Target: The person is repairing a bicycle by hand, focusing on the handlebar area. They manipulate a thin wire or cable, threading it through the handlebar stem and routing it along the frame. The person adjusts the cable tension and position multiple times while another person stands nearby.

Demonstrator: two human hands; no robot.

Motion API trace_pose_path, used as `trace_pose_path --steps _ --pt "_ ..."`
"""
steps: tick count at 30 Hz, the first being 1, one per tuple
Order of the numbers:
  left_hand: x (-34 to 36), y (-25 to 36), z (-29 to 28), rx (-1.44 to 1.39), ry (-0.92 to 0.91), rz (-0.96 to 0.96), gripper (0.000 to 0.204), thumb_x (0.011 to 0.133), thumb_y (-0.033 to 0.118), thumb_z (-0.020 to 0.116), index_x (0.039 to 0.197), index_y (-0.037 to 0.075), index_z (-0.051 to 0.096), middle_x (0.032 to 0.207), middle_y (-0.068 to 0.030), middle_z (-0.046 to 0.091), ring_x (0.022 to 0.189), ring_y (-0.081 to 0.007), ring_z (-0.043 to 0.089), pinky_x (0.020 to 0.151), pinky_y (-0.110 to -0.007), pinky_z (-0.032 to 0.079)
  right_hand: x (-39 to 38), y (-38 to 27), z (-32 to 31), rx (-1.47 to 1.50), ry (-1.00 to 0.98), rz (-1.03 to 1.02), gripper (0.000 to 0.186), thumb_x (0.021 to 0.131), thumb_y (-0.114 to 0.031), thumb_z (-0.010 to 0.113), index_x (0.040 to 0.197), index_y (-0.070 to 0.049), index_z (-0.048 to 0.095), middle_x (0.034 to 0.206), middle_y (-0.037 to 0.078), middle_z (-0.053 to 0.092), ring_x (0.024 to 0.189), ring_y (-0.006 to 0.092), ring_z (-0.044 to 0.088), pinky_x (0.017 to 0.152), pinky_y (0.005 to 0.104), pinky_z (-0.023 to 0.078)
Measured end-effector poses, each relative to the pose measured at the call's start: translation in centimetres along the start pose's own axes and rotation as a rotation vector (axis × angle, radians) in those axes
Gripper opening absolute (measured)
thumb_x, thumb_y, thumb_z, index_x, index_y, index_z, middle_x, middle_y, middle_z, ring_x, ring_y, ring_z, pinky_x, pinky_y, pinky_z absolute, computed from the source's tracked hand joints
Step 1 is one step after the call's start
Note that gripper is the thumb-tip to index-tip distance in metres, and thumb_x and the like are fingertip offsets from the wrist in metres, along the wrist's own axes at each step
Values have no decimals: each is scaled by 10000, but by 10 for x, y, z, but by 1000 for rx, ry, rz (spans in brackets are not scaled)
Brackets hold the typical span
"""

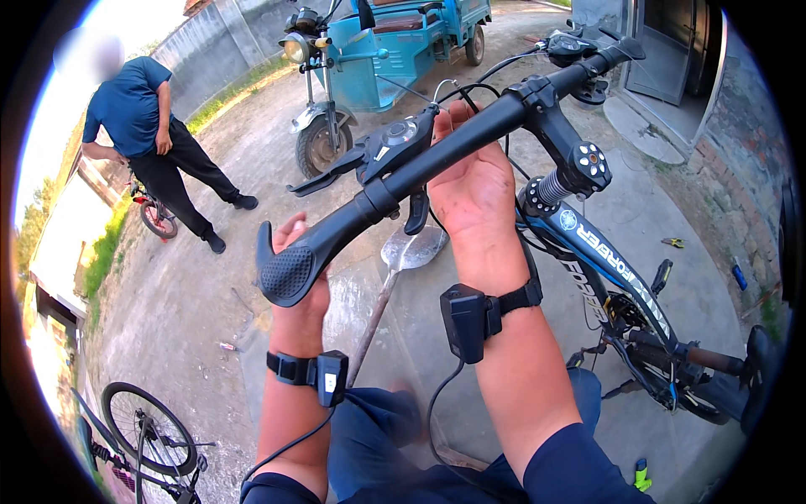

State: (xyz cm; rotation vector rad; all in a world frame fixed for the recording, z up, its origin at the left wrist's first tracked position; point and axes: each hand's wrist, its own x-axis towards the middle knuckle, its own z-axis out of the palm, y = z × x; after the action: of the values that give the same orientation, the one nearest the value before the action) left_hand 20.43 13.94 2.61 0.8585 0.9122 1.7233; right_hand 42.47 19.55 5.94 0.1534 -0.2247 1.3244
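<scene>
A black bicycle handlebar (pixel 470 139) runs across the middle of the head view, with a ribbed black grip (pixel 294 265) at its near end. My left hand (pixel 298 281) is closed around that grip from behind. Palm toward me, my right hand (pixel 470 189) is raised just behind the bar by the black shifter and brake lever (pixel 369 160), fingers curled up behind the bar. Whether it grips the bar is hidden. Both wrists wear black strapped devices with cables. The blue and black bike frame (pixel 600 252) slopes down to the right.
A person in a blue shirt and black trousers (pixel 155 134) stands at the left on the concrete yard. A light-blue three-wheeled vehicle (pixel 378 50) is parked ahead. A shovel (pixel 403 260) lies on the ground below the bar. Another bicycle wheel (pixel 151 428) sits at lower left.
</scene>
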Motion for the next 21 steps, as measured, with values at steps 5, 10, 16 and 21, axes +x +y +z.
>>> trace_pose_path --steps 5,10,16,21 --pt "15 56 -23 65 120 250 209 1003 151 540 1162 25 594 891 -44 621 721 -109 578 596 -227 455 3 -4 -1 109 7 51 236 958 -196 617 1145 -52 607 1146 87 665 1102 251 630 947 350 509" --pt "-17 104 19 344 -48 518 184 1023 123 496 1132 20 602 895 -61 641 809 -126 622 728 -259 488 0 -6 10 81 102 -37 217 982 -183 537 1090 -10 613 1106 124 688 1033 257 671 892 339 550" --pt "-45 94 61 1089 -491 976 214 942 178 636 1028 -17 625 981 -151 635 900 -263 626 823 -322 476 -2 -15 4 18 21 -62 193 957 -195 577 1072 -48 628 1060 135 702 948 252 691 768 317 553" --pt "-49 96 60 1127 -513 792 215 972 181 573 1031 -19 625 941 -109 626 886 -201 601 816 -291 454 1 -12 -4 -26 -43 -18 221 966 -220 589 1082 -36 628 1036 152 702 800 204 663 632 276 484"
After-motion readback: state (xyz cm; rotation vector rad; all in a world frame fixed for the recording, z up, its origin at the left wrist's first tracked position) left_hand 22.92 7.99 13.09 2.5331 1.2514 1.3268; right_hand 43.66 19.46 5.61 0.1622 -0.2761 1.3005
